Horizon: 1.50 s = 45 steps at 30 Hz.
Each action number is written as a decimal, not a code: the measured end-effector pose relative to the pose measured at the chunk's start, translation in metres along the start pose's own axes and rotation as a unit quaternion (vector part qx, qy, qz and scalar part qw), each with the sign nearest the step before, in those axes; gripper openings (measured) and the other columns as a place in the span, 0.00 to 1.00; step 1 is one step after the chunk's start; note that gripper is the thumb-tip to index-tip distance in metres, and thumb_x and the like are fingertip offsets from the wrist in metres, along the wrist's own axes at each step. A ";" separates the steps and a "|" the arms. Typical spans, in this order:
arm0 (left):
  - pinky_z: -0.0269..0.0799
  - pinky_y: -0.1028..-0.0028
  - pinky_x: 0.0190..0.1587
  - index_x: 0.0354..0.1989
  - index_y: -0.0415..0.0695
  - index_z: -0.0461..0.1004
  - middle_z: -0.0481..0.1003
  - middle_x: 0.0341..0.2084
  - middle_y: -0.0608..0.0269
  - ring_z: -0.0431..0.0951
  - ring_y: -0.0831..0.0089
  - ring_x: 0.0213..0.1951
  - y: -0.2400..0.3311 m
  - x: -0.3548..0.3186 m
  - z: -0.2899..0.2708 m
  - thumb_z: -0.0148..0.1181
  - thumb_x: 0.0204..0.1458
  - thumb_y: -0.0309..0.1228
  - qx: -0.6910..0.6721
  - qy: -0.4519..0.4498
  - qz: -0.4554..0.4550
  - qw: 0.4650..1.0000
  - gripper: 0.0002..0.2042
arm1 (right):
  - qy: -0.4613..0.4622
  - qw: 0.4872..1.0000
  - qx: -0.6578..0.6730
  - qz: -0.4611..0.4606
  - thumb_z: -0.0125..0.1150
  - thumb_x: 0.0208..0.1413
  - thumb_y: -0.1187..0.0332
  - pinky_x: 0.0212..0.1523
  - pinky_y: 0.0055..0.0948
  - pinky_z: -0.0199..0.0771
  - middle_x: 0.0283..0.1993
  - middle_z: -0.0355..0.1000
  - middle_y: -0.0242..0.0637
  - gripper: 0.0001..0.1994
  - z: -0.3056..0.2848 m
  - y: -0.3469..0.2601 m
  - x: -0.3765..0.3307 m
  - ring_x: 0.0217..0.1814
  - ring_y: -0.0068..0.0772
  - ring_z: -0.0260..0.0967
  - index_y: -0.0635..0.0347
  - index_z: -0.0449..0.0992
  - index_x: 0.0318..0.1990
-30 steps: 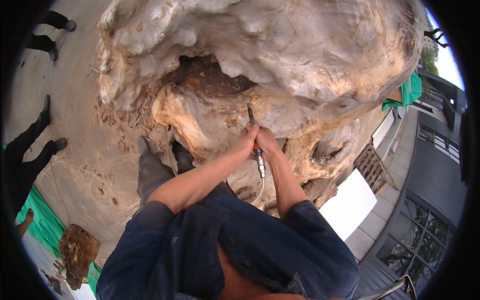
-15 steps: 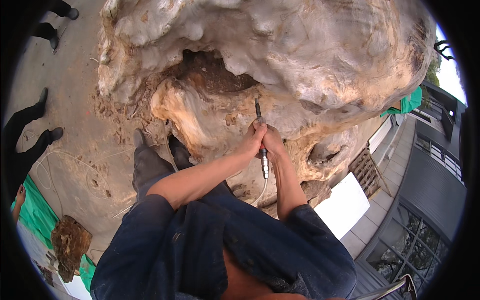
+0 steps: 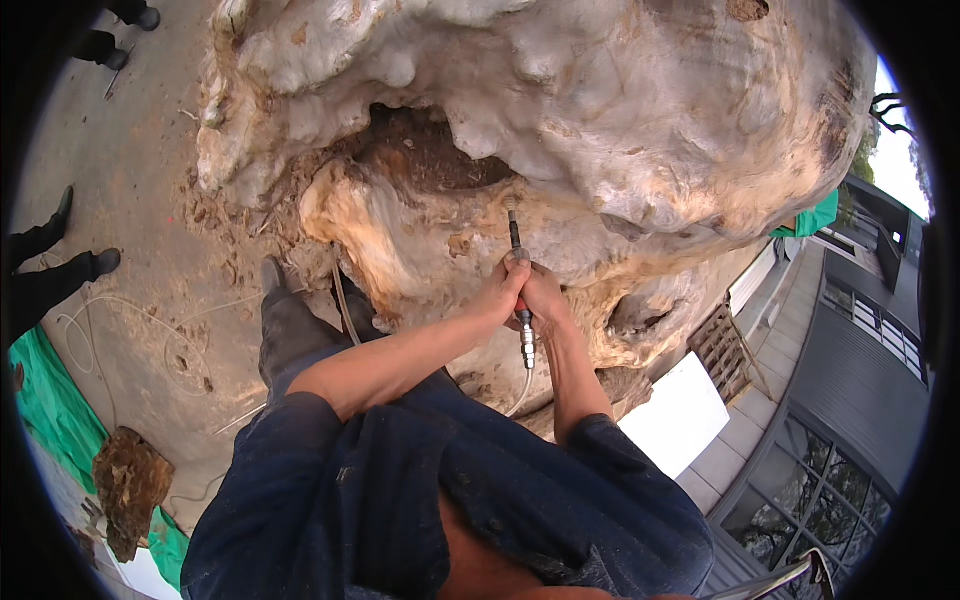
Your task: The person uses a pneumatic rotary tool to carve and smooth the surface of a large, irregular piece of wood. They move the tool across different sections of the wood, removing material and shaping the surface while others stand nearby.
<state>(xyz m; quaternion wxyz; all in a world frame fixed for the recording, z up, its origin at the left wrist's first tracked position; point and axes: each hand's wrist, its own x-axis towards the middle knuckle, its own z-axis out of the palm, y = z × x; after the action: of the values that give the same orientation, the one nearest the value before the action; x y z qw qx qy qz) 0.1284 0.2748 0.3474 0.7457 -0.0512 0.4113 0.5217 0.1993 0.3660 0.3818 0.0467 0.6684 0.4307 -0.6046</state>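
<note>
Both hands are wrapped round a slim air tool point(image 3: 514, 233) with a black shaft, a red collar and a metal hose fitting. My left hand point(image 3: 499, 293) and my right hand point(image 3: 543, 295) press together on its body, thumbs near the shaft. A pale hose point(image 3: 523, 393) runs from the fitting back toward me. The tool's tip points away from me at the light wood just below the dark hollow of a huge, gnarled tree trunk point(image 3: 620, 120). I cannot tell whether the tip touches the wood or what bit it carries.
Wood chips point(image 3: 235, 215) lie on the concrete floor point(image 3: 150, 190) beside the trunk. Loops of hose point(image 3: 90, 345) trail there near a person's legs point(image 3: 60, 280). At lower left are a wood chunk point(image 3: 128, 490) and green sheeting point(image 3: 55, 400). A white panel point(image 3: 680, 418) lies at right.
Both hands and the tool stay almost in place on the trunk, the grip unchanged. The person's feet at left have shifted slightly. A hose now shows beside my leg.
</note>
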 end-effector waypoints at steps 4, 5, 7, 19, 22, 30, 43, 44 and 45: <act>0.83 0.64 0.39 0.69 0.46 0.61 0.72 0.49 0.56 0.78 0.68 0.44 -0.016 0.002 -0.001 0.44 0.70 0.60 0.021 -0.019 -0.019 0.999 0.33 | 0.020 1.000 -0.005 0.009 0.65 0.67 0.56 0.22 0.28 0.71 0.32 0.74 0.36 0.19 -0.007 0.017 -0.001 0.25 0.24 0.69 0.68 0.75 0.45; 0.82 0.65 0.37 0.69 0.47 0.61 0.71 0.46 0.58 0.76 0.71 0.40 -0.016 0.005 0.001 0.45 0.69 0.61 -0.004 -0.028 -0.010 1.000 0.33 | 0.012 1.000 -0.005 0.006 0.65 0.67 0.56 0.22 0.29 0.71 0.32 0.74 0.36 0.19 -0.009 0.011 -0.004 0.25 0.24 0.69 0.68 0.75 0.46; 0.84 0.65 0.35 0.69 0.45 0.61 0.75 0.45 0.55 0.80 0.69 0.38 -0.017 0.015 0.001 0.46 0.67 0.62 -0.018 -0.018 0.053 0.998 0.35 | 0.031 0.999 -0.006 -0.035 0.65 0.68 0.56 0.18 0.29 0.70 0.29 0.73 0.36 0.19 -0.001 -0.006 -0.007 0.21 0.26 0.69 0.67 0.75 0.46; 0.76 0.65 0.33 0.63 0.52 0.66 0.71 0.37 0.65 0.72 0.73 0.29 0.016 0.008 -0.016 0.48 0.66 0.63 -0.074 0.057 -0.004 0.996 0.30 | -0.034 0.999 -0.001 0.025 0.61 0.69 0.60 0.16 0.32 0.68 0.28 0.73 0.38 0.16 0.016 -0.004 0.041 0.18 0.30 0.68 0.69 0.76 0.43; 0.76 0.65 0.35 0.63 0.51 0.66 0.71 0.35 0.65 0.73 0.72 0.30 0.026 0.017 -0.015 0.48 0.66 0.64 -0.034 0.038 0.009 0.999 0.31 | -0.020 0.999 0.043 0.003 0.61 0.69 0.60 0.15 0.32 0.68 0.27 0.73 0.39 0.16 0.015 -0.012 0.041 0.18 0.31 0.68 0.68 0.76 0.42; 0.88 0.64 0.34 0.68 0.48 0.64 0.74 0.41 0.60 0.80 0.71 0.33 0.003 0.021 -0.027 0.47 0.67 0.62 -0.048 0.057 -0.014 0.997 0.33 | -0.042 0.998 0.012 0.047 0.60 0.69 0.60 0.15 0.33 0.67 0.27 0.73 0.38 0.16 0.017 0.009 0.058 0.17 0.29 0.67 0.68 0.77 0.41; 0.86 0.64 0.36 0.70 0.45 0.62 0.74 0.51 0.52 0.80 0.65 0.46 -0.003 0.005 -0.019 0.45 0.67 0.65 -0.007 0.024 0.002 1.000 0.37 | 0.010 0.999 0.009 0.031 0.64 0.68 0.57 0.16 0.31 0.68 0.27 0.73 0.36 0.17 0.013 0.013 0.021 0.19 0.28 0.69 0.66 0.77 0.44; 0.86 0.64 0.36 0.70 0.44 0.62 0.74 0.52 0.52 0.80 0.65 0.46 0.000 0.002 -0.014 0.45 0.67 0.65 -0.007 0.006 0.010 1.000 0.38 | -0.007 0.999 0.019 0.029 0.64 0.68 0.57 0.15 0.31 0.68 0.27 0.73 0.36 0.17 0.008 0.010 0.017 0.19 0.28 0.68 0.66 0.77 0.44; 0.85 0.63 0.36 0.70 0.43 0.62 0.73 0.52 0.53 0.79 0.66 0.46 0.003 0.006 -0.012 0.45 0.67 0.64 0.017 -0.002 0.039 0.999 0.37 | -0.025 0.999 0.026 0.025 0.64 0.68 0.57 0.15 0.31 0.68 0.27 0.72 0.36 0.17 0.005 -0.003 0.011 0.19 0.28 0.68 0.66 0.78 0.45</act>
<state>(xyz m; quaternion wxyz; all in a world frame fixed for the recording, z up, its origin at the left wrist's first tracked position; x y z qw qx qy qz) 0.1197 0.2752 0.3365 0.7263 -0.0214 0.4198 0.5438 0.1926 0.3706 0.3729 0.0550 0.6651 0.3961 -0.6306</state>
